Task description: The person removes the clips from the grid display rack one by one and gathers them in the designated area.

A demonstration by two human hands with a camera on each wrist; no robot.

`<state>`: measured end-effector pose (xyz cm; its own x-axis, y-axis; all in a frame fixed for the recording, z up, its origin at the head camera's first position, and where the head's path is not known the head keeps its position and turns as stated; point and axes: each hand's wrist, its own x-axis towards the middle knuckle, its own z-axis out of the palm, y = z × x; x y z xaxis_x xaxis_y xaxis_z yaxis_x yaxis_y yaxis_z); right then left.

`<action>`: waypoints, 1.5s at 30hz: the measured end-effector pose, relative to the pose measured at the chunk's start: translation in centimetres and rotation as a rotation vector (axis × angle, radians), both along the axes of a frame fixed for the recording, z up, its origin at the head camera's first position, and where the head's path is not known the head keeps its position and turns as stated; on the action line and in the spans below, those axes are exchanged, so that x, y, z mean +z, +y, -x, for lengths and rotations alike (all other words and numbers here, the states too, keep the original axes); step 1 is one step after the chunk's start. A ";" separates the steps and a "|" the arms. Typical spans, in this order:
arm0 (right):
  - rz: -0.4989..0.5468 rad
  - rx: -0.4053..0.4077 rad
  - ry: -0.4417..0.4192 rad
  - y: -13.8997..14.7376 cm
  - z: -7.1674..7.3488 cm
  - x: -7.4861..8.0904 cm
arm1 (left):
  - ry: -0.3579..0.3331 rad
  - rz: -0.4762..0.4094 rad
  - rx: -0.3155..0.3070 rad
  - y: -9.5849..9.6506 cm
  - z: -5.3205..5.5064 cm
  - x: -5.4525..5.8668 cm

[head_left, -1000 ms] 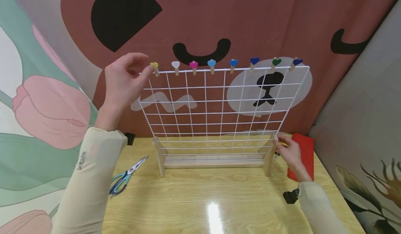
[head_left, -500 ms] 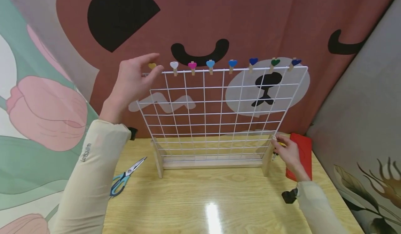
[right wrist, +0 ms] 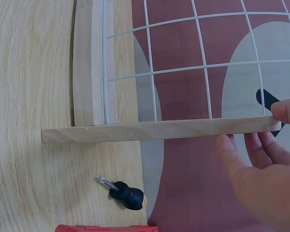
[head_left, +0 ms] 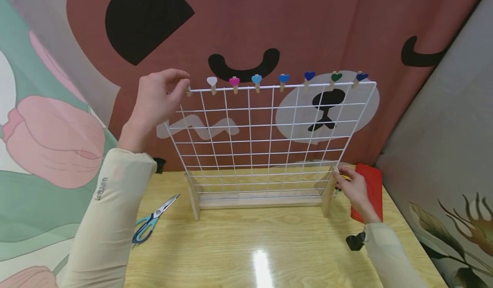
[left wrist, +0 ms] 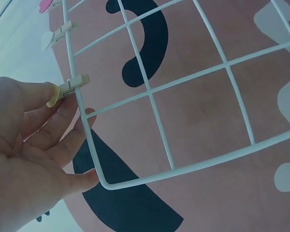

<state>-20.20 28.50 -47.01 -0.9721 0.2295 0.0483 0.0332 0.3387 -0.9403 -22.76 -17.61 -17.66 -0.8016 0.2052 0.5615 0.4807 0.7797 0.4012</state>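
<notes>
A white wire grid [head_left: 265, 125] stands upright in a wooden stand [head_left: 262, 202]. Along its top bar sit several small wooden clothespins with hearts, among them a white one [head_left: 212, 81] and a pink one [head_left: 234, 81]. At the grid's upper left corner my left hand [head_left: 159, 97] pinches the yellow-heart clothespin [left wrist: 73, 84], which is clipped across the bar. The heart is mostly hidden by the thumb in the head view. My right hand [head_left: 352, 186] grips the upper end of the stand's right leg [right wrist: 164, 130], thumb on one side, fingers on the other.
Blue-handled scissors [head_left: 148, 226] lie on the wood-grain table [head_left: 215, 245] at left. A short screwdriver [right wrist: 128, 194] and a red case [head_left: 374, 189] lie beyond the right leg. A printed curtain [head_left: 239, 18] hangs close behind the grid.
My left hand moved right, fingers parted around the yellow-heart clothespin, then came back slightly left and closed on it. My right hand stays on the stand's leg.
</notes>
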 end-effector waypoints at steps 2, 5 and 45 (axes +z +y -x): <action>-0.003 0.002 0.000 0.0 0.0 0.0 | 0.002 -0.007 0.001 -0.1 0.0 0.0; -0.014 0.008 -0.005 0.0 0.1 -0.1 | -0.011 -0.022 0.010 -0.1 0.0 0.2; -0.015 -0.002 -0.008 0.1 0.1 -0.2 | 0.122 0.022 0.027 0.4 0.4 -0.2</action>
<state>-20.32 28.62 -47.21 -0.9720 0.2309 0.0439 0.0415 0.3526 -0.9348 -23.14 -17.17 -17.87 -0.7329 0.1978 0.6510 0.5035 0.8012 0.3234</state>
